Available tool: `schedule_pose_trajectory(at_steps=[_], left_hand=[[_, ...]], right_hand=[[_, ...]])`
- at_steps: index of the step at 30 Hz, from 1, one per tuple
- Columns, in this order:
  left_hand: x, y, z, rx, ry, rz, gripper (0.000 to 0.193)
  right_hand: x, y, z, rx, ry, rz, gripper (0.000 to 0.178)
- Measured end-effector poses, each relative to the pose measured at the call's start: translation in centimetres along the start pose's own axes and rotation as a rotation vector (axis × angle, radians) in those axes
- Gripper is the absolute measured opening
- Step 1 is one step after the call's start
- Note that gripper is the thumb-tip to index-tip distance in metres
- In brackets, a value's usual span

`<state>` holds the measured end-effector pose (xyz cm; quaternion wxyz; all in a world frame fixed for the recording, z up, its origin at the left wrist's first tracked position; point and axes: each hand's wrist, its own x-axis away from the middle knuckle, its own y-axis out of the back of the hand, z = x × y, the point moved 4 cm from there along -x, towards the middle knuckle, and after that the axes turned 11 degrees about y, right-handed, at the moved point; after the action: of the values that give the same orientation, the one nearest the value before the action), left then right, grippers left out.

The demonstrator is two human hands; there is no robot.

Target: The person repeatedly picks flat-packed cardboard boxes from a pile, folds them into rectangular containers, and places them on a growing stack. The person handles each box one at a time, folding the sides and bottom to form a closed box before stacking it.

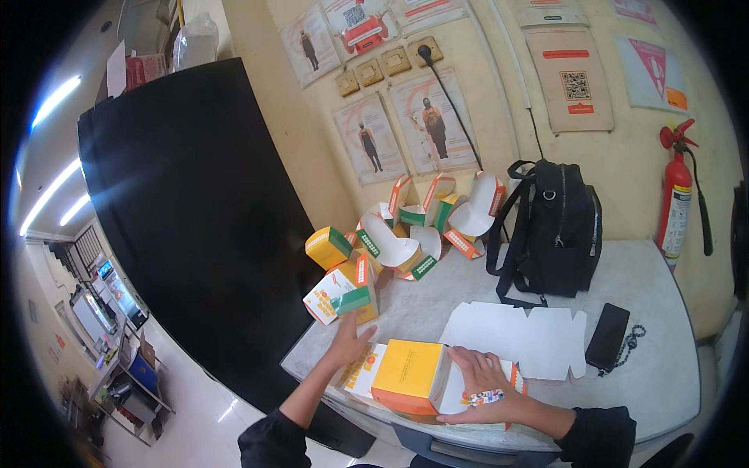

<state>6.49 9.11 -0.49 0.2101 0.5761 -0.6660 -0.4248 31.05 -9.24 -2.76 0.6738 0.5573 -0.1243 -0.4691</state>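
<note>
Formed cartons [388, 239] heap at back-left corner of counter [659, 312]; white blank [519, 339] unfolded. Hands apart: left hand [347, 343] empty, right hand [490, 390] spread against yellow box [409, 370].

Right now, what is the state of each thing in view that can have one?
Yellow box: folded into shape
Right hand: open, touching yellow box
Left hand: open
White card: unfolded, flat
Cartons: piled, several open
Phone: screen dark
Backpack: upright
Extinguisher: upright
Plug: plugged in
Lights: lit
</note>
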Motion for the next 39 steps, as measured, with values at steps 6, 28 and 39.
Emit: schedule_pose_trajectory(at_steps=[6, 28, 39], left_hand=[[-9.1, -0.6, -1.1, -0.454, 0.21, -0.194, 0.08], [11.5, 5.0, -13.0, 1.809, -0.171, 0.039, 0.045], [12.7, -1.8, -6.3, 0.633, 0.254, -0.471, 0.036]], right_hand=[[0.2, -0.1, 0.0, 0.044, 0.029, -0.082, 0.114], [0.2, -0.7, -0.3, -0.008, 0.07, -0.107, 0.118], [0.6, -0.2, 0.1, -0.234, 0.159, -0.301, 0.133]])
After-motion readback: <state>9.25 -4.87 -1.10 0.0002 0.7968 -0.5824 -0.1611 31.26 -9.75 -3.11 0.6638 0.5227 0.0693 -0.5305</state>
